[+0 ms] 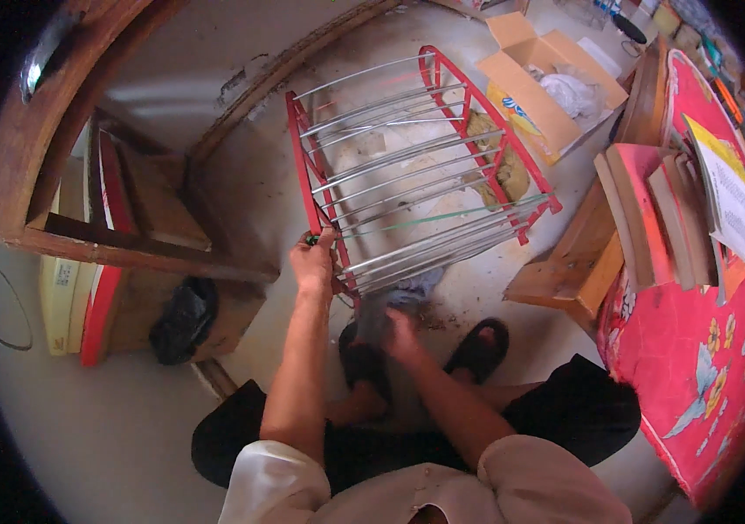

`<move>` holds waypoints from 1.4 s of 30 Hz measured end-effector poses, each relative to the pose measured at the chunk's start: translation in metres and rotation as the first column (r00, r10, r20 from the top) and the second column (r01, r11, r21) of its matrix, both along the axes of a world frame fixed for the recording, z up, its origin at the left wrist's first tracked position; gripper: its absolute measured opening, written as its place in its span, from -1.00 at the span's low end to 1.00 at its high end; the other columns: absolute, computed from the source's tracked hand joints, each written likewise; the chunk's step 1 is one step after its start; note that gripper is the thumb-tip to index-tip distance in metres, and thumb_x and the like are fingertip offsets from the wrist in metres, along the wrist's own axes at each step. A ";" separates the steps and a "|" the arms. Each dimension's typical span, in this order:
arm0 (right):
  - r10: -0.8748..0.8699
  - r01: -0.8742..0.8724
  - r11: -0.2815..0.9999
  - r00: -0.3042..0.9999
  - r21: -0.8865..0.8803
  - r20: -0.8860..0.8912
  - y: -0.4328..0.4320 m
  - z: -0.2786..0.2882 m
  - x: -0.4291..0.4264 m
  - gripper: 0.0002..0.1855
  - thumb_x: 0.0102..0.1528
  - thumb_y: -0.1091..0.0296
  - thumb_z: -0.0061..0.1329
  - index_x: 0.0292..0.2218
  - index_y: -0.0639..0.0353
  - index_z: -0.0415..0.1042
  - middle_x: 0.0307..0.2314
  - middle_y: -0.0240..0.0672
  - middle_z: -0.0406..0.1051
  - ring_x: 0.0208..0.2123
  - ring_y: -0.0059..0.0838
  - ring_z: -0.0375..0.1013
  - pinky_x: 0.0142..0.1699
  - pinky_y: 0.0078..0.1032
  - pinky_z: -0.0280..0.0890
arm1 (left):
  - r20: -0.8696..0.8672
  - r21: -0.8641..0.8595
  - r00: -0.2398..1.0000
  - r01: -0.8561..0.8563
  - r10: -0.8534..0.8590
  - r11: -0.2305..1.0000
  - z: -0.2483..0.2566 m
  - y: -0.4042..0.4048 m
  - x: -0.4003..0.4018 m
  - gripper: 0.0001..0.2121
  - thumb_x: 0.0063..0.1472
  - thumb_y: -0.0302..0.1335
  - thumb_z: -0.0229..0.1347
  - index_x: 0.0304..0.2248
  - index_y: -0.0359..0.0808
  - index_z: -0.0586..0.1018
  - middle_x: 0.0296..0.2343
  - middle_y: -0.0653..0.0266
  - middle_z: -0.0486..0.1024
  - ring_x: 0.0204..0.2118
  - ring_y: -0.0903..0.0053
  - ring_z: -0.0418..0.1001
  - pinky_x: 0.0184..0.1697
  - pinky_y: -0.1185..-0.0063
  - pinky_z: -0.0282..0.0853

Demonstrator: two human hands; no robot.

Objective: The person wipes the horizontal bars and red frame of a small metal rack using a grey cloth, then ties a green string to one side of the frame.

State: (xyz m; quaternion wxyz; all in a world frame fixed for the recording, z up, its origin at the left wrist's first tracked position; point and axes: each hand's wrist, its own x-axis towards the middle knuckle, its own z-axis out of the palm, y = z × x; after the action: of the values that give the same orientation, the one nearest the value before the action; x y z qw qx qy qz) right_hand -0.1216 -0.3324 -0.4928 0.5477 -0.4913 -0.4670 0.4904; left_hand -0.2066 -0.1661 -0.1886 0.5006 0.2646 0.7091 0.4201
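A rack with red side frames and thin metal rods stands tilted on the floor in front of me. My left hand grips its red frame at the near left corner, with something green by the fingers. A green strand runs across the rods towards the right side frame. Below the rack's near edge, my right hand is blurred and holds a grey cloth. Another bluish-grey cloth shows on the floor just behind it, beside scattered dirt; whether the two join I cannot tell.
An open cardboard box with plastic wrapping is at the back right. Books lie on a red flowered cloth at the right, beside a wooden piece of furniture. A wooden frame and a black plastic bag are left.
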 end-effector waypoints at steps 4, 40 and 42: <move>-0.147 -0.359 0.796 0.665 -0.486 -0.732 0.057 0.099 -0.028 -0.67 -0.03 0.40 -0.19 -0.18 0.26 0.32 -0.35 -0.19 0.40 -0.24 -0.33 0.38 -0.11 -0.44 0.27 | -0.072 0.111 0.997 -0.026 0.034 0.993 -0.015 -0.006 -0.026 -0.81 0.04 -0.37 0.09 -0.48 -0.35 0.44 -0.69 0.33 0.37 -0.69 0.64 0.30 -0.66 0.63 0.20; -0.208 -0.043 0.667 0.948 -0.744 -0.241 0.059 0.128 0.071 -0.54 -0.12 0.17 0.03 -0.18 0.17 0.35 -0.33 -0.35 0.36 -0.32 -0.40 0.32 -0.19 -0.45 0.22 | -0.140 0.091 0.990 0.013 0.000 0.996 -0.024 0.014 -0.049 -0.81 0.04 -0.39 0.08 -0.59 -0.27 0.36 -0.82 0.46 0.17 -0.83 0.70 0.07 -0.79 0.60 -0.08; -0.544 0.256 0.567 0.830 -0.783 -0.123 0.062 0.145 0.091 -0.51 -0.16 0.23 0.04 -0.16 0.21 0.34 -0.31 -0.30 0.37 -0.36 -0.36 0.34 -0.21 -0.45 0.23 | -0.151 0.045 0.988 -0.010 0.017 0.999 -0.020 0.014 -0.056 -0.81 0.04 -0.39 0.08 -0.59 -0.27 0.35 -0.82 0.46 0.18 -0.83 0.70 0.06 -0.79 0.60 -0.09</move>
State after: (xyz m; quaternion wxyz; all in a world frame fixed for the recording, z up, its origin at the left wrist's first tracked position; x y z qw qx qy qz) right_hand -0.0306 -0.2705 -0.3482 0.4726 -0.6677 0.0041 0.5752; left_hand -0.2630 -0.1517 -0.2085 0.4366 0.3019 0.7375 0.4176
